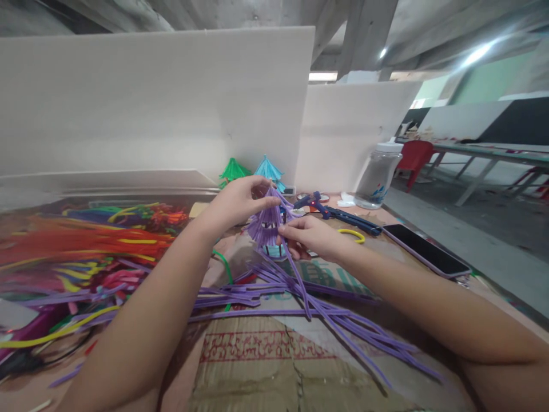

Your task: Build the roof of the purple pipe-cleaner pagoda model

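Note:
A small tiered pagoda (269, 216) covered in purple pipe cleaners stands in front of me, with dark posts between its tiers and a light blue base. My left hand (253, 197) is closed around its pointed top, thumb and fingers on either side. Beside the lower tiers, my right hand (302, 236) pinches a purple pipe cleaner (297, 269) that hangs down toward the board. Loose purple pipe cleaners (343, 320) lie spread in front of the pagoda. Behind it stand a green pointed roof (234, 170) and a light blue pointed roof (268, 169), partly covered by my left hand.
Piles of orange and multicoloured pipe cleaners (86, 243) fill the left side. To the right are a blue glue gun (315, 203), a yellow ring (352, 236), a phone (424, 249) and a clear bottle (377, 177). White panels (150, 109) rise behind; cardboard (253, 383) lies in front.

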Motion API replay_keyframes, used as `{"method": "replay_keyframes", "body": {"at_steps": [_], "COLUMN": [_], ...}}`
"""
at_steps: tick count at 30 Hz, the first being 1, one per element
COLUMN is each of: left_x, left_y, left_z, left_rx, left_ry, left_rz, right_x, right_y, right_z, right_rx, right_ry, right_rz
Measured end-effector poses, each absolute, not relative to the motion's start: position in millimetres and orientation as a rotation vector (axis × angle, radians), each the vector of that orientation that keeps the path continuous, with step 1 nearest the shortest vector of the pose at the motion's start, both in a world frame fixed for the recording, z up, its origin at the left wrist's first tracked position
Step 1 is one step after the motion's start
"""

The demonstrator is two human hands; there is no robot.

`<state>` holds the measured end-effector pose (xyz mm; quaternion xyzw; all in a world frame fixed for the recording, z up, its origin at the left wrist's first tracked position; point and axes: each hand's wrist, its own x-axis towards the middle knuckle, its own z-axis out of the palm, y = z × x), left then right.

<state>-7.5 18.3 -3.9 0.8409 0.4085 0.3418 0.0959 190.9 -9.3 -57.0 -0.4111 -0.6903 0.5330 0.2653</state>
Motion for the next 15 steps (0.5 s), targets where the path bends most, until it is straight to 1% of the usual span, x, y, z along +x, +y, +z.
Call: {"method": "replay_keyframes", "body": {"at_steps": [8,12,15], "left_x": [-4,-10,-17], "left_y": [19,23,27], "left_z": [-5,-5,-3], "left_rx": [2.575,2.462,2.342], "left_ry": [1.267,1.157,1.135], "left_rz": [1.002,0.975,1.132], "right_x": [189,190,191], "right_y": [-10,-10,-8], "right_z": [-54,-53,-56], "right_rx": [-1.137,-1.142,-1.133], "right_ry": [-1.876,-1.895,-1.912], "right_rz": [1.413,1.402,1.396]}}
